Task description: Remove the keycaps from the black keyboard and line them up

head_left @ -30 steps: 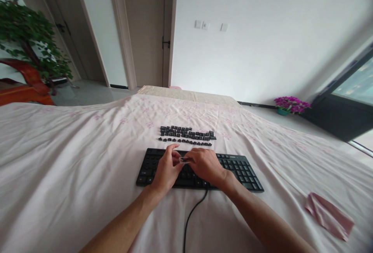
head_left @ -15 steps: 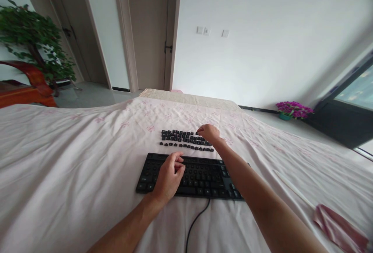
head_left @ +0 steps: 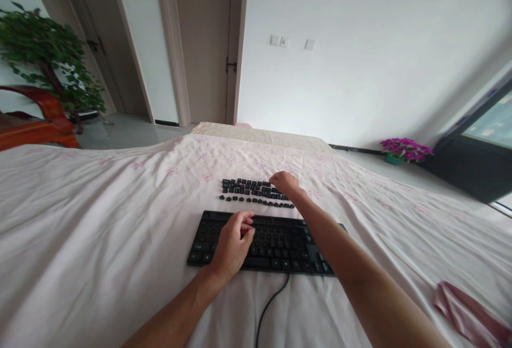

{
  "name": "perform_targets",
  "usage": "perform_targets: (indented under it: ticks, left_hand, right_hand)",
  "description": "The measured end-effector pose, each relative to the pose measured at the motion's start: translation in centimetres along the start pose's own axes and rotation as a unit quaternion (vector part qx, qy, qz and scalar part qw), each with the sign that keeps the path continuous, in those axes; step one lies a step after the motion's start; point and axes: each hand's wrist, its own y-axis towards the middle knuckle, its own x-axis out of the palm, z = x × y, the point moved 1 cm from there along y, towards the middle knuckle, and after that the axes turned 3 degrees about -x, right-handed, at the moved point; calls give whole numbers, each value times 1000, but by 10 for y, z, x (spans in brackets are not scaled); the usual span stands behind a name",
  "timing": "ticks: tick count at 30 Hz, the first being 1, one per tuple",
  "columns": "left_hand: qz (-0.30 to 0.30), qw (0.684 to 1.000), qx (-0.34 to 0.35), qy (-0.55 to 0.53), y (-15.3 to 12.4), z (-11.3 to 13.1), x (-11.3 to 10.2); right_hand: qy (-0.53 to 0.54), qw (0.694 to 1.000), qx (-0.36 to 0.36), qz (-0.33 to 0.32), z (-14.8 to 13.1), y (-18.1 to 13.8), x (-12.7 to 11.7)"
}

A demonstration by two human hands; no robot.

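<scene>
We record that the right hand (head_left: 285,182) has left the keyboard (head_left: 276,244) and now rests on the loose keycaps (head_left: 246,189) beyond it; we cannot tell its grasp. The left hand (head_left: 234,244) stays curled on the keyboard, its contents indeterminable.

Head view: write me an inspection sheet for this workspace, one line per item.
Surface: pale pink flower-printed sheet, wrinkled, covering a bed.
Job's things: black keyboard lying flat near the person; loose black keycaps in rows beyond it.
Clutter: crumpled pink cloth at lower right.
Hands: left hand curled on the keyboard; right hand at the right end of the keycaps; grip of either unclear.
Cables: black cable runs from the keyboard's near edge toward the person.
Surroundings: door, wall switches, green plant left, purple flowers by the window.
</scene>
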Motion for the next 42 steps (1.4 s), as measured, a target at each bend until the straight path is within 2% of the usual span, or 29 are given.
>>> perform_targets:
  ticks: [4, 6, 8, 9, 12, 16, 19, 27, 37, 42]
  left_hand:
    - [-3, 1000, 12, 6, 0, -1, 1]
    - [-8, 1000, 20, 9, 0, -2, 2]
    - [-15, 999, 29, 13, 0, -2, 2]
    - [-20, 999, 32, 15, -1, -2, 2]
    - [-45, 998, 40, 22, -4, -2, 2]
    - [-77, 995, 44, 35, -6, 0, 2]
    - [-88, 993, 51, 53, -6, 2, 3]
    - [-113, 988, 47, 93, -6, 6, 2]
    - [-169, 958, 72, 222, 0, 14, 4]
    - [-178, 939, 79, 283, 5, 20, 12]
  right_hand:
    - [52, 997, -52, 12, -16, -17, -18]
    - [101, 989, -110, 15, -26, -35, -29]
    - [169, 965, -200, 21, -34, -60, -40]
    - [190, 956, -222, 22, -36, -74, -44]
    - [267, 935, -232, -4, -36, -112, -47]
    - [376, 902, -207, -47, -27, -143, -33]
    - [387, 896, -205, -76, -22, -150, -22]
    - [330, 908, -242, -88, -21, -154, -12]
    - [314, 873, -361, -102, -17, -157, -15]
    - [310, 865, -380, -107, -18, -157, -17]
